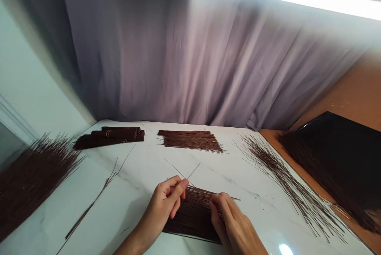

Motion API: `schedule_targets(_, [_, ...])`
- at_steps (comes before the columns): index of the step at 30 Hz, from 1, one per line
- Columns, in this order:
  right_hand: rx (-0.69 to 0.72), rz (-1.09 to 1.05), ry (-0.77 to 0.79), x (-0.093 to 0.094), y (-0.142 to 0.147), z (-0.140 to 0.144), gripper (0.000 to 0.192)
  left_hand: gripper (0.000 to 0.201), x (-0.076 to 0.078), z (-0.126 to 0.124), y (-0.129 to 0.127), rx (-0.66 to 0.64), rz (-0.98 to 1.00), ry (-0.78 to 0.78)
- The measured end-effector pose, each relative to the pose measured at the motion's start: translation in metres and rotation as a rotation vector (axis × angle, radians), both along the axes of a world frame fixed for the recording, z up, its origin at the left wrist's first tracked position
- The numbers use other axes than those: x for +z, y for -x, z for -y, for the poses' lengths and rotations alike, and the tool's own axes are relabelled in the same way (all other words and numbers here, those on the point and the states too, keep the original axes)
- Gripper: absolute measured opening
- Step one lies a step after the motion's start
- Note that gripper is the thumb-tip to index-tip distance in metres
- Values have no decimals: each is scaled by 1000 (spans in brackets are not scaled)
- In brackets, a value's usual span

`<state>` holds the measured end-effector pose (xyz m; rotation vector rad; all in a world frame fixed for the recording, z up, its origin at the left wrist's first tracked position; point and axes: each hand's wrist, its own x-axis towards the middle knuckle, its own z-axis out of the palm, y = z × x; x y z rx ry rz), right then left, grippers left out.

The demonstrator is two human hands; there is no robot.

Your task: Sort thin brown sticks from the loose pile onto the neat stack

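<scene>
A dark brown mat of thin sticks (pixel 193 219) lies on the table in front of me, its sticks running side to side. Above its far left part, my left hand (pixel 168 199) pinches a thin stick (pixel 195 171) between thumb and forefinger; the stick slants up to the right. Another thin stick (pixel 175 168) crosses near those fingertips. At the mat's right end rests my right hand (pixel 230 219), fingers curled and pressed together. Its fingertips touch the mat, and what they pinch, if anything, is hidden.
Flat bundles of brown sticks (pixel 190 140) and rolled brown mats (pixel 116 136) lie at the back. A large pile of sticks (pixel 32 179) is at left, near a few loose strands (pixel 92 203). Scattered sticks (pixel 285 179) lie at right, beside a black panel (pixel 336 160).
</scene>
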<state>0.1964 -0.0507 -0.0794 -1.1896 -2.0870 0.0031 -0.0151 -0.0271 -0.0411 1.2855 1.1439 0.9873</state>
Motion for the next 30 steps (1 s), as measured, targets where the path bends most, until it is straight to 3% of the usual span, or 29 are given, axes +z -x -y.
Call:
schedule_targets(5, [-15,43,-18,1,3,2,18,44,5,3,-2,65,-94,19])
schedule_targets(20, [-6,30,-62,-6,8,2,20,41,1,3,0,106,-24,-29])
schedule_targets(26, [16,29,-8,1,4,3,16,38,-3,3,0,96,30,-10])
schedule_targets(30, [41,10,60,5,3,5,13,39,2,4,-2,90,44,-1])
